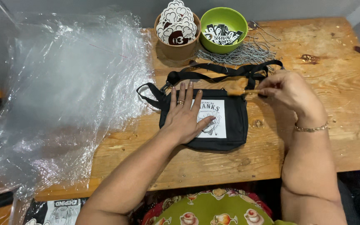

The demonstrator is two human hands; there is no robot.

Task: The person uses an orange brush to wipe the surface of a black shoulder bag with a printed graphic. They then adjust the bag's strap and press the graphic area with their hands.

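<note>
We're looking at a small black pouch bag (230, 125), lying flat on the wooden surface (338, 125), white printed patch face up, black strap (230, 71) looped loosely just behind it, a thin tan stick (242, 92) lying along its top edge

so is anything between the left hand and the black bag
Nothing visible: the left hand lies flat on the black bag, partly over its white print. The right hand pinches something small at the bag's top right edge.
</note>
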